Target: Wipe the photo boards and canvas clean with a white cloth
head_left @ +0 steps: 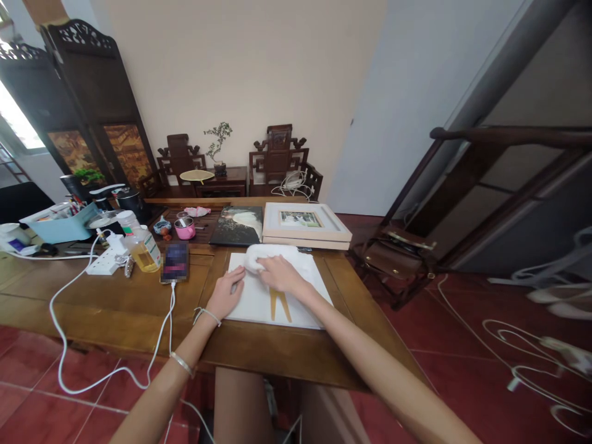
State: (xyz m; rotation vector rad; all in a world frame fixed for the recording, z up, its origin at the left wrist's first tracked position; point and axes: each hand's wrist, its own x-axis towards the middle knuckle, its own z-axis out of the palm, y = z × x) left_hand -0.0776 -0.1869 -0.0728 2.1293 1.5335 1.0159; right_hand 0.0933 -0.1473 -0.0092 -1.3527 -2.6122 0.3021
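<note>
A white rectangular board or sheet [303,314] lies on the wooden table in front of me, with two ochre-yellow tapering strips [280,305] on its lower middle. A soft, white, fluffy-looking piece [268,250] covers part of its upper half; its exact material is unclear. My right hand [280,274] rests on this white piece, fingers stretched towards the left and pressing on it. At the board's left edge, my left hand [226,293] lies with its fingers apart, the fingertips touching the board. A bracelet circles my left wrist.
Behind the board are stacked picture frames [308,237] and a dark picture [237,225]. To the left stand a pink cup [185,229], a phone [174,262] on a white cable, a bottle [144,251], a power strip [108,259] and a blue box [60,223].
</note>
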